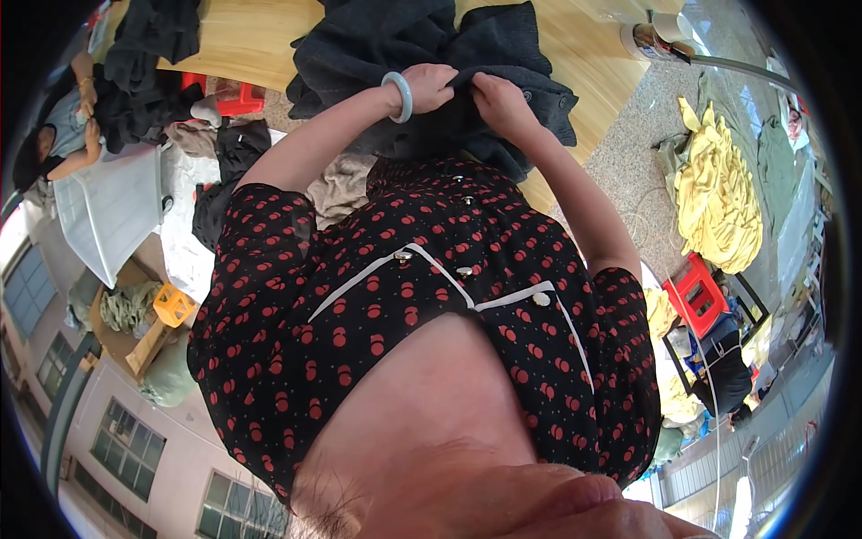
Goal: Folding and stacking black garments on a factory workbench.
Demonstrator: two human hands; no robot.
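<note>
A dark knitted cardigan (377,54) lies bunched on the wooden table (242,36) before me, with buttons showing near its right edge. My left hand (429,86), with a pale bangle (400,97) on the wrist, grips its cloth, the fingertips partly hidden in the folds. Close beside it, my right hand (501,104) pinches the same cloth between thumb and fingers. A small gap separates the two hands. The garment's lower part hangs over the near edge against my body.
More dark clothing (153,40) lies at the far left, where another person's hands (90,112) are. A white plastic bin (112,207) stands below. To the right are a yellow cloth heap (718,189) and a red stool (696,295). A cup-like container (651,40) sits by the table's right edge.
</note>
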